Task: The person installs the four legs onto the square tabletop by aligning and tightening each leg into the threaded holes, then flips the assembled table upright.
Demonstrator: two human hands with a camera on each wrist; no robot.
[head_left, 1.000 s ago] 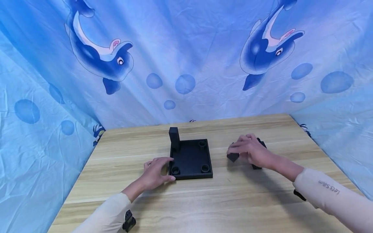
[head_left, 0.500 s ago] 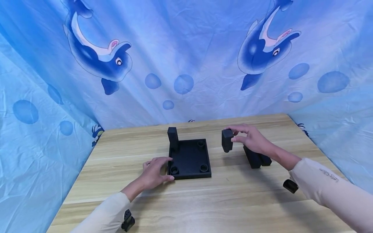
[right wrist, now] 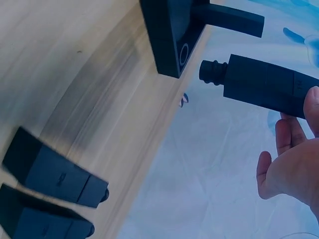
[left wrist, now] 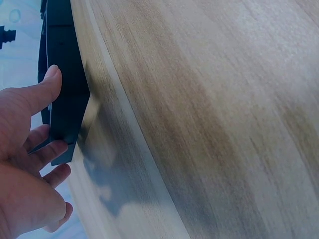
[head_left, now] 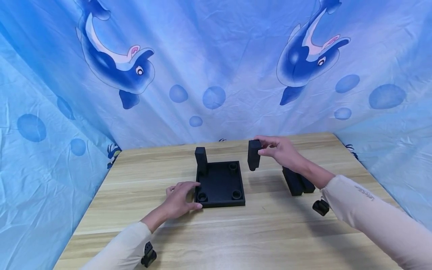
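A small square black tabletop (head_left: 220, 183) lies underside up on the wooden table, with a raised rim and round sockets at its corners. One black leg (head_left: 201, 160) stands upright at its far left corner. My left hand (head_left: 180, 200) grips the near left corner, thumb at the front side and fingers along the left side. Between thumb and fingers, my right hand (head_left: 278, 150) holds another leg (head_left: 254, 154) upright in the air, right of the far right socket (head_left: 233, 167). In the right wrist view, the held leg (right wrist: 269, 84) shows a ridged peg at its lower end.
Two more black legs (head_left: 297, 182) lie side by side on the wooden table (head_left: 219, 236), beneath the right forearm. A blue dolphin-printed curtain (head_left: 216, 67) hangs behind the table and at both sides. Black wrist devices (head_left: 148, 255) sit under both sleeves.
My right hand has lifted a leg from beside the others, turned it upright and carried it left towards the tabletop. My left hand stays at the corner.
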